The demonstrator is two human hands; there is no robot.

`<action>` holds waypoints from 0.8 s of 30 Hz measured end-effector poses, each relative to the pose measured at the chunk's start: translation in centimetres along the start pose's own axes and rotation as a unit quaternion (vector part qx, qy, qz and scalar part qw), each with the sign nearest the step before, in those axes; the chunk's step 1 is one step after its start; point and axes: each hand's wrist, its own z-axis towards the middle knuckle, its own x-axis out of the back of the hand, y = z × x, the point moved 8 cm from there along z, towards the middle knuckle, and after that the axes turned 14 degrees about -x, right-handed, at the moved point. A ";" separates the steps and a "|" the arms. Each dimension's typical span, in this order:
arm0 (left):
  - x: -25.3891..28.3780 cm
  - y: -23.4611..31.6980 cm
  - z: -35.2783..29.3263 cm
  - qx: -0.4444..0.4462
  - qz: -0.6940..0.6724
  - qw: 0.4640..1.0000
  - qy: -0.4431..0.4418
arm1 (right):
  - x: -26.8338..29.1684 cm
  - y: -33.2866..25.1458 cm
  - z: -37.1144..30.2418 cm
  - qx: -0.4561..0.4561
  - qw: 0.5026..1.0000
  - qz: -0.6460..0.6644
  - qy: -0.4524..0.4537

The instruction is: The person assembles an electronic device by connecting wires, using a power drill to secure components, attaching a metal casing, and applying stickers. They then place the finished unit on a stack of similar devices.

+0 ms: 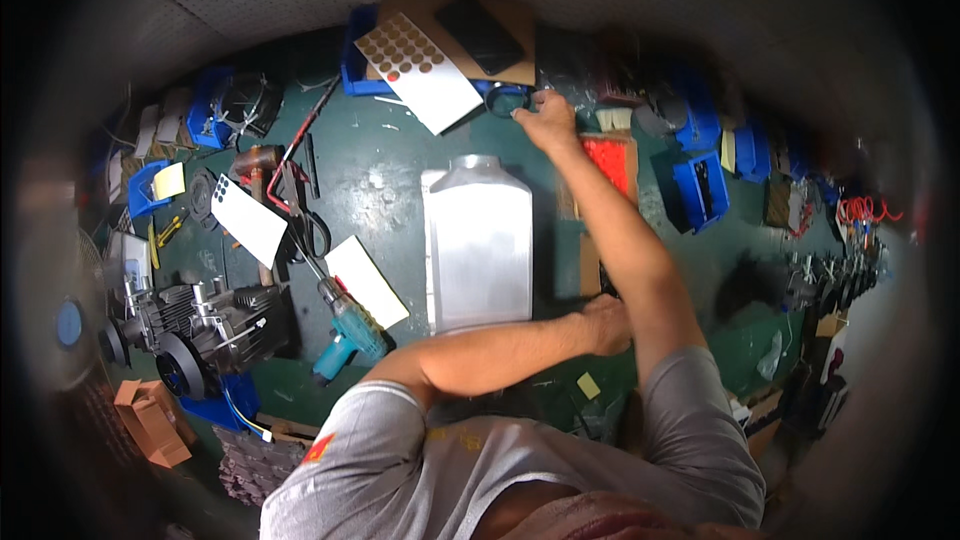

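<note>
At the far side of the bench my right hand pinches a thin black ring between thumb and fingers. Across my front, my left hand is curled at the near end of a small cardboard box with dark contents. Its fingers are partly hidden, and what they hold cannot be made out. A bottle-shaped silver metal housing lies between my arms, its narrow neck pointing away from me. Under my right forearm stands a tray of bright red parts.
Left of the housing lie a teal cordless drill, a hammer and a notepad. Finned metal motor units occupy the near left. A sticker sheet and a black phone rest at the back; blue bins line the right.
</note>
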 end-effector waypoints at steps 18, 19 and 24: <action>1.0 -0.7 -0.2 0.072 0.067 0.992 -0.076 | -4.2 -5.3 -7.3 0.061 0.900 0.096 -0.422; 0.9 -0.8 -0.3 0.065 0.063 0.994 -0.053 | -4.6 -4.9 -7.4 0.019 0.883 0.132 -0.450; -0.5 -1.4 0.1 0.045 0.092 0.993 -0.060 | -6.2 -3.4 -8.5 -0.130 0.805 0.240 -0.527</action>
